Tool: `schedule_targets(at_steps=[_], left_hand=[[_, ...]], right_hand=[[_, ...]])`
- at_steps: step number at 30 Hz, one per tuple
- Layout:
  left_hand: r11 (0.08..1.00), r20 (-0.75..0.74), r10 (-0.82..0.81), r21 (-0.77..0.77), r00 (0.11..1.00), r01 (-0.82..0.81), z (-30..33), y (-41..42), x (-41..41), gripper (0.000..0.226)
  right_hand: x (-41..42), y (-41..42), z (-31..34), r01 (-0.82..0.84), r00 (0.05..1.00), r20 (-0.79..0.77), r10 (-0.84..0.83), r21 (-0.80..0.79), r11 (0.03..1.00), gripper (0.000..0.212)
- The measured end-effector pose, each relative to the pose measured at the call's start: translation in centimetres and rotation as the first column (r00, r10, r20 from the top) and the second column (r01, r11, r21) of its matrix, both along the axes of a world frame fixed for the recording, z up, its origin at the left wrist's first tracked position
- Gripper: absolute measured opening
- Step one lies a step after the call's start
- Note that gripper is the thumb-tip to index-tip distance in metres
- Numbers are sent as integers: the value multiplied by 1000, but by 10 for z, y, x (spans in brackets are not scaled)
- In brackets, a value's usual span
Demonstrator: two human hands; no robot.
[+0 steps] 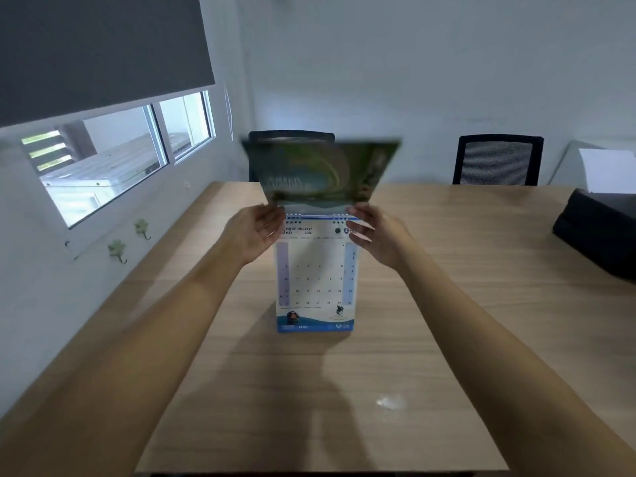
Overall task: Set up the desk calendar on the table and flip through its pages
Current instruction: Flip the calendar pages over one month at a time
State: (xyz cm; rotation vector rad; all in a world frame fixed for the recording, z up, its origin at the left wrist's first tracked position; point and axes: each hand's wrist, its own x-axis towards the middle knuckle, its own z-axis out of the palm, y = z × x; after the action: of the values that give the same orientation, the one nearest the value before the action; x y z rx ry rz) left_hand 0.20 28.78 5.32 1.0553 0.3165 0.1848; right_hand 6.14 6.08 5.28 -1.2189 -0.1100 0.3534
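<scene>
A white desk calendar (315, 280) stands upright on the wooden table (447, 304), its May page with a date grid facing me. Above its spiral binding, a flipped page (321, 170) with a green and blue picture is lifted up and blurred by motion. My left hand (256, 232) is at the top left corner of the calendar, fingertips touching the lower edge of the raised page. My right hand (377, 235) is at the top right corner, fingers spread and touching the same edge. Whether either hand pinches the page cannot be told.
Two dark office chairs (497, 160) stand behind the table's far edge, one hidden partly by the raised page. A black printer (599, 232) with white paper sits at the table's right. A wall with a window (113, 156) and small hooks runs along the left.
</scene>
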Motion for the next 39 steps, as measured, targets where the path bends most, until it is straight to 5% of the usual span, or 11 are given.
schedule_targets(at_steps=[1, 3, 6, 8, 12, 15, 18, 21, 27, 32, 39], left_hand=[[999, -33, -5, 50, 999, 6, 3, -5, 1, 30], [904, -78, 3, 427, 997, 31, 5, -15, 7, 38], [510, -125, 16, 854, 992, 100, -4, -15, 16, 49], [314, -192, 10, 932, 981, 179, -14, -9, 20, 56], [211, -209, 17, 957, 978, 201, -26, -4, 25, 65], [252, -157, 21, 957, 987, 147, -27, -5, 21, 64], [361, -110, 140, 931, 984, 53, -39, -3, 14, 62], [567, -273, 120, 808, 954, 160, -61, -10, 1, 66], [727, -330, 17, 652, 944, 215, -86, -28, -8, 46], [640, -357, 54, 729, 933, 242, -79, -24, -3, 14], [602, -260, 285, 798, 923, 39, -75, -18, -12, 21]], right_hand=[[0, 4, 1, 13, 995, 101, 2, -149, 989, 26], [3, 10, -3, 124, 941, 334, 49, -476, 871, 39], [9, 17, -8, 298, 826, 498, 263, -783, 547, 54], [14, 19, -12, 321, 831, 435, 346, -884, 340, 58], [15, 22, -21, 338, 857, 389, 338, -920, 200, 60], [17, 19, -23, 313, 861, 402, 310, -901, 300, 59], [10, 16, -33, 319, 896, 442, 29, -690, 650, 37], [-1, 11, -52, 119, 990, 129, -57, -543, 832, 59], [-16, 13, -73, 6, 999, 32, 13, -521, 854, 42], [-25, 11, -73, 52, 994, 111, 15, -577, 815, 40], [-20, 4, -70, 253, 966, 192, -172, -572, 780, 21]])
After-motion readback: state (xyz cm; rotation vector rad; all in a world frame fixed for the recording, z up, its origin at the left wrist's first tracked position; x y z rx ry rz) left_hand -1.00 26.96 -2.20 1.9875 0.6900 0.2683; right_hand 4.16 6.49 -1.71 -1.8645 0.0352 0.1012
